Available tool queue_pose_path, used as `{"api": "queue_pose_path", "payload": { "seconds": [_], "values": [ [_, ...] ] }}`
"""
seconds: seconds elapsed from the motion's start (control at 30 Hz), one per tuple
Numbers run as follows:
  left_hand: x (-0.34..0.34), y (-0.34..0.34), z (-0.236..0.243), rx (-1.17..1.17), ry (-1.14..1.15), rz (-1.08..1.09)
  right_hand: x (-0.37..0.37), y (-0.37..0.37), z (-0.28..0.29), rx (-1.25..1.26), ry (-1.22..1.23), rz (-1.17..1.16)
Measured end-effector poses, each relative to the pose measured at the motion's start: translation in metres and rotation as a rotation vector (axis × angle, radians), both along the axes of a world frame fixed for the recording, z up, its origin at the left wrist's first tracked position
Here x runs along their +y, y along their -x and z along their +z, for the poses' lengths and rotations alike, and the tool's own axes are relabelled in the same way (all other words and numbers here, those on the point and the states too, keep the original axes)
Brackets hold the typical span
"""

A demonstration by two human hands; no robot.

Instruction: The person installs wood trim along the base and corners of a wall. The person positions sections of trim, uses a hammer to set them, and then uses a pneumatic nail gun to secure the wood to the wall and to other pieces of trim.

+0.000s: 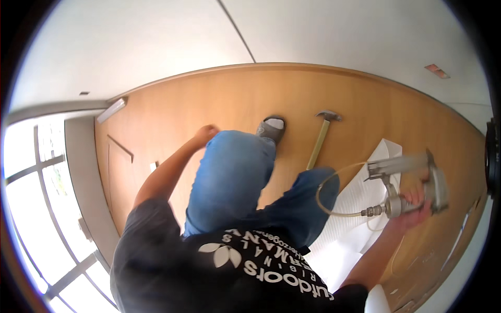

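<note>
My right hand (416, 200) is closed round the handle of a grey metal air nail gun (395, 166), held off to the right of my knees. A pale, see-through air hose (339, 214) loops from the metal coupling at the gun's lower end toward my knee. The gun and the hand are smeared by motion. On the other side, my left hand (207, 133) hangs beside my left knee (229, 167). Its fingers are mostly hidden behind the knee and blurred.
A claw hammer (319, 143) with a yellowish handle lies on the wooden floor (209, 99), right of my slippered foot (271, 129). White ribbed sheeting (360, 190) spreads under the gun. Beyond runs a pale wall (323, 36); windows (36, 208) are at left.
</note>
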State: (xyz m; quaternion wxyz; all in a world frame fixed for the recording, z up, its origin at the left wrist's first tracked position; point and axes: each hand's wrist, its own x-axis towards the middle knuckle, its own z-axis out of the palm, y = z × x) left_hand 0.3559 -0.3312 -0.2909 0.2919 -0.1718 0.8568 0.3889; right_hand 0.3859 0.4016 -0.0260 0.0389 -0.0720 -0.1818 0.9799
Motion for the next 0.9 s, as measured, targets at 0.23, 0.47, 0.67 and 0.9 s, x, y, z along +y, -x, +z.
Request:
{"api": "queue_pose_path", "payload": {
  "seconds": [0.23,0.47,0.67,0.9],
  "values": [
    [-0.129,-0.047,0.192,0.250,0.192,-0.029,-0.155,0.053,0.024,0.187,-1.604,0.554],
    [-0.012,0.148,0.251,0.361,0.244,-0.168,-0.308,0.041,-0.046,0.819,-2.520,0.678],
    [0.061,0.222,0.008,0.109,-0.031,0.139,-0.400,0.110,-0.174,0.762,-2.523,0.556],
    [0.150,0.260,-0.092,-0.063,-0.547,0.526,-0.413,0.163,-0.251,0.525,-2.696,0.544]
  ]
}}
